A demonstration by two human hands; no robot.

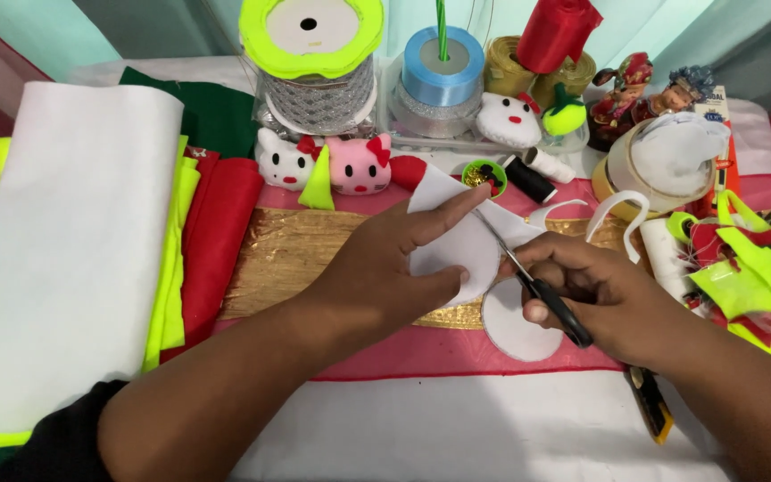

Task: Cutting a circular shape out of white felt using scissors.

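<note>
Pinched between thumb and fingers of the left hand (385,268) is soft white felt (457,245). Right hand (600,295) closes around black-handled scissors (537,286), thin blades on the felt edge. A round felt disc (515,326) lies flat below.

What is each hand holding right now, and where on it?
Left hand pinches the white felt piece at its left side. Right hand grips the scissors by the black handles, blades in the felt.

Light: bright, even, soft, from above.
Shadows: faint, under the forearms.
Glare: mild sheen on gold cloth (314,254) and blue ribbon (443,67).
Focus: centre sharp.
Edges: slight wide-angle bend, corners softer.
</note>
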